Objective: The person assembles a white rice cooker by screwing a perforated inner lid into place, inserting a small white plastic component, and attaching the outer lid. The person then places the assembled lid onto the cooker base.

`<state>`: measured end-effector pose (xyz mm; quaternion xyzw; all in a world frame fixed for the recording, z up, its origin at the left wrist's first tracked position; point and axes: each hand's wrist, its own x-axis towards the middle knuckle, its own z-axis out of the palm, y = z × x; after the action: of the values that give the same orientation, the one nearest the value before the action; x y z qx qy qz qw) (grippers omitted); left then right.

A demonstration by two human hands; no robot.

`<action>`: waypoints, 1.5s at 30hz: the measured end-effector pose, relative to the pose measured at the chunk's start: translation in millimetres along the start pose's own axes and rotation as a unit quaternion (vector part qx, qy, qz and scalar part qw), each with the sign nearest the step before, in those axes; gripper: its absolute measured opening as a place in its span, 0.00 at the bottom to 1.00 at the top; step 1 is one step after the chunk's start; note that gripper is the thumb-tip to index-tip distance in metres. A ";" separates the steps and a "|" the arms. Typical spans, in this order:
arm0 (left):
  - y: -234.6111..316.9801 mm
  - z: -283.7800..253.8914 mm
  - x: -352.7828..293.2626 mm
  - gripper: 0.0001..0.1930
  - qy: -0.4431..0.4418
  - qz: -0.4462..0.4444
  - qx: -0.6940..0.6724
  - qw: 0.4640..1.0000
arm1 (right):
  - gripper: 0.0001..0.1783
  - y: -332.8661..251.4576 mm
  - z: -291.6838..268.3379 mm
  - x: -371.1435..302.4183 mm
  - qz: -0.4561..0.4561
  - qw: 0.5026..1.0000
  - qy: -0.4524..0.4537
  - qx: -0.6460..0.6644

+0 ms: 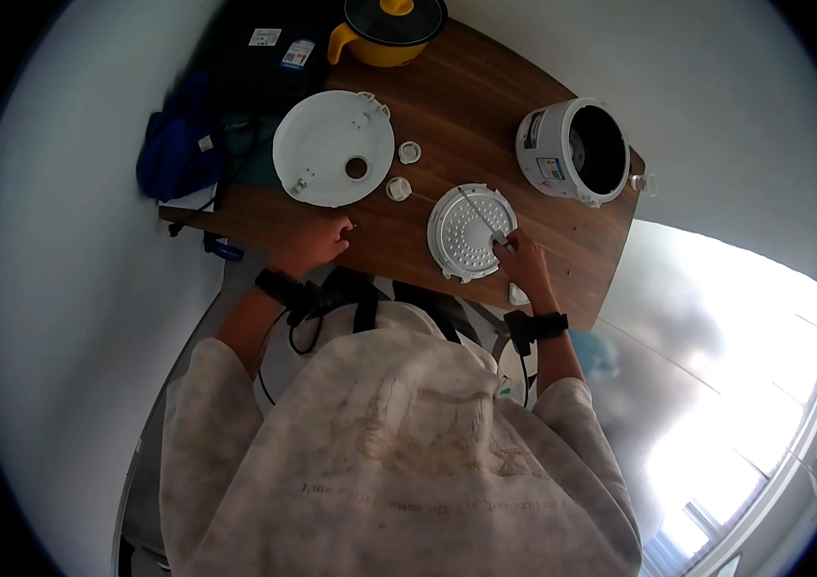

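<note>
My right hand point(524, 263) is closed around the handle of a screwdriver point(482, 215). Its thin shaft slants up and left across a round, dimpled metal plate point(457, 240), which lies on the wooden table point(562, 231). My left hand point(310, 244) is at the table's near edge, fingers curled together; a tiny speck shows at the fingertips, too small to name. Beyond it lies a round white lid point(322, 144) with a hole through it. Two small white round caps point(399, 188) sit between lid and plate. A small white piece point(518, 294) is beside my right wrist.
A white cooker pot body point(548, 159) with a dark inside lies at the right, a small clear cup point(650, 184) beside it. At the back are a yellow pot point(384, 50) with a dark lid and a black case point(264, 67). A blue cloth bag point(178, 149) is at the left.
</note>
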<state>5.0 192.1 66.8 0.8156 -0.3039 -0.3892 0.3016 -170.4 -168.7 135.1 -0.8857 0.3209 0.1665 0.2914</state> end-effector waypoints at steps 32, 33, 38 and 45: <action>103.0 17.7 39.8 0.06 -0.062 -0.087 -0.394 0.913 | 0.20 70.3 -29.0 -23.7 -0.024 0.989 -0.011 0.144; 122.8 12.2 38.3 0.06 -0.071 -0.083 -0.440 0.891 | 0.20 69.2 -31.7 -24.8 -0.052 0.984 -0.013 0.170; 201.4 -13.6 36.8 0.05 -0.125 -0.037 -0.546 0.828 | 0.15 35.6 -61.6 -28.4 -0.112 0.933 -0.086 0.331; 255.2 8.1 38.0 0.05 -0.175 -0.020 -0.575 0.799 | 0.07 0.1 -126.9 -63.1 -0.186 0.890 -0.124 0.397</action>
<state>-48.8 0.6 231.3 0.4168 -0.0556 -0.6343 0.6488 -203.3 -218.1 263.8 -0.7115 0.1512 0.0765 0.6819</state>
